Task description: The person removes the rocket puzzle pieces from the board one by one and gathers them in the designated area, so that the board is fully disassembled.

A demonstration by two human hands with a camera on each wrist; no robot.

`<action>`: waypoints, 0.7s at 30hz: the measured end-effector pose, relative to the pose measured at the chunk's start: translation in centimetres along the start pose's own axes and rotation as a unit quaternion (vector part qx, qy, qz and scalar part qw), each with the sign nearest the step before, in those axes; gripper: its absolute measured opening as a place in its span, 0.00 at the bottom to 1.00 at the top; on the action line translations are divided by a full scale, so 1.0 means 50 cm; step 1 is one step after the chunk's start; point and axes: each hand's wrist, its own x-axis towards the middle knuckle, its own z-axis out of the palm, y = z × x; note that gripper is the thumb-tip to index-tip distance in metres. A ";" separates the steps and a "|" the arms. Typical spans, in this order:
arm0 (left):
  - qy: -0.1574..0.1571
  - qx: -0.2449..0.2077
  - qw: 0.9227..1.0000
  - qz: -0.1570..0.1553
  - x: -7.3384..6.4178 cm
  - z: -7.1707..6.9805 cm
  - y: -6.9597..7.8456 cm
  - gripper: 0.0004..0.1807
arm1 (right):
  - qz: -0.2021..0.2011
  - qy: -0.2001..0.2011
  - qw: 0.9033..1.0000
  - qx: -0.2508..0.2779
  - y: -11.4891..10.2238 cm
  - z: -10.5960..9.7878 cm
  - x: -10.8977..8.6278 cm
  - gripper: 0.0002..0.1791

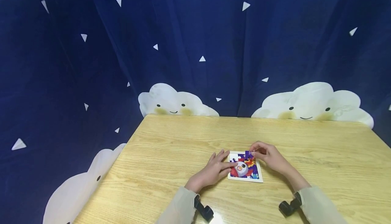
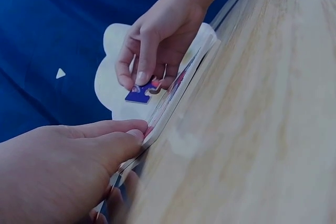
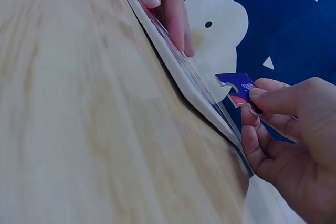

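A jigsaw puzzle in a white frame (image 1: 245,180) lies on the table, its picture showing a white round-faced figure on purple, red and orange. A pale gap shows at its upper left. My left hand (image 1: 213,169) rests on the left side of the frame, fingers spread, with fingertips on the picture. Between thumb and fingers, my right hand (image 1: 270,156) pinches a purple puzzle piece (image 3: 240,83) over the upper right of the puzzle. In the left wrist view this piece (image 2: 137,95) is tilted and held above the picture.
The wooden table (image 1: 171,142) extends around the puzzle on every side. Behind it and to the left hangs a dark blue curtain (image 1: 195,30) with white triangles and smiling clouds. Black straps with camera mounts (image 1: 204,209) sit on both wrists.
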 end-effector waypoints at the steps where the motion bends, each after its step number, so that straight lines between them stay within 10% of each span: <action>1: -0.002 -0.003 1.000 -0.002 0.001 -0.001 0.000 0.20 | 0.001 0.001 1.000 -0.002 0.001 -0.002 -0.001 0.05; 21: -0.005 -0.016 1.000 -0.002 0.001 -0.002 -0.003 0.20 | 0.008 0.013 1.000 0.020 0.019 -0.046 -0.035 0.06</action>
